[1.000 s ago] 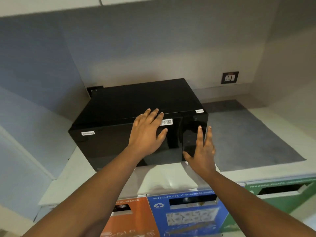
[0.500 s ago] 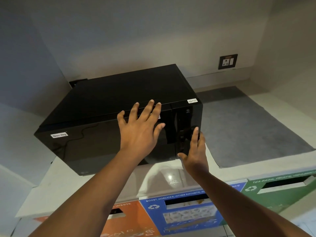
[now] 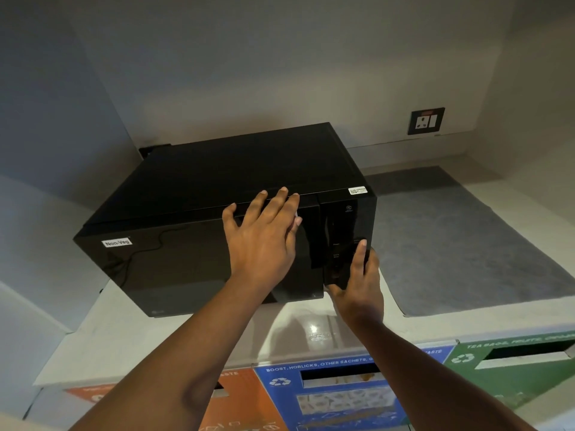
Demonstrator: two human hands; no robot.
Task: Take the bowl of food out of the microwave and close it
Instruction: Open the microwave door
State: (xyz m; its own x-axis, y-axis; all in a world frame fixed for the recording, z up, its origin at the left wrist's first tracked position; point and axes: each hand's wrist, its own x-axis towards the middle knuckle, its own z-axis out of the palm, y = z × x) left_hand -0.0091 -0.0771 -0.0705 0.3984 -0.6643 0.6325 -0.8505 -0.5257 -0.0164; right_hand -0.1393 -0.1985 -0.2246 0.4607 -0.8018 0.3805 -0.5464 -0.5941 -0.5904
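Black microwave point(image 3: 217, 213), white "Non-Veg" label point(image 3: 117, 243) on door.

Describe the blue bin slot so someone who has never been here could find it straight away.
Find the glossy black box-shaped microwave on the pale counter. Below the counter's front edge run three coloured bin fronts; the blue recycling slot is the middle one, between orange and green.

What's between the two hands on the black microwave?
In the head view, between the left hand and the right hand lies the right end of the microwave door and part of the control panel; nothing else.
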